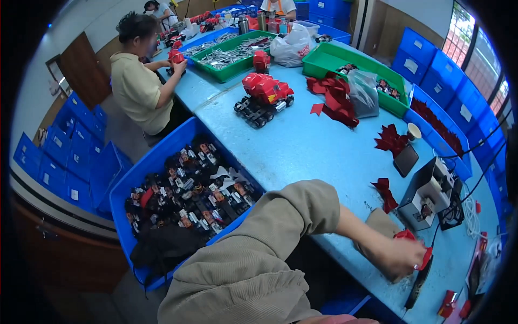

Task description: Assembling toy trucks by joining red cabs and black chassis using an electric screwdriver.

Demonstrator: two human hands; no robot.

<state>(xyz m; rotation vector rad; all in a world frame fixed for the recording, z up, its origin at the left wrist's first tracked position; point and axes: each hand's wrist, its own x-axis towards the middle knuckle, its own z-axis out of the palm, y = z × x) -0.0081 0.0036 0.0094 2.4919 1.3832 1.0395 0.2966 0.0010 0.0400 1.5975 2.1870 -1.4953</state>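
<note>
My left hand (400, 258) reaches across to the right end of the light blue table, fingers closed round a glossy red plastic part (426, 259). Red also shows above its knuckles, but the part's full shape is hidden by the hand. Just below it lies a dark, narrow strip-like object (417, 286). A flat brown piece (382, 222), its kind unclear, sits behind the wrist. Beyond it is a dark red ribbon-like piece (383, 194). Small red parts (447, 303) lie near the lower right edge. My right hand is out of view.
A blue bin (122, 229) of small mechanical parts stands left of my arm. A red toy truck (265, 94), a green tray (326, 60) and dark red pieces (335, 102) occupy the table. A box-shaped device (426, 189) with cables stands right. A co-worker (137, 89) handles a red part.
</note>
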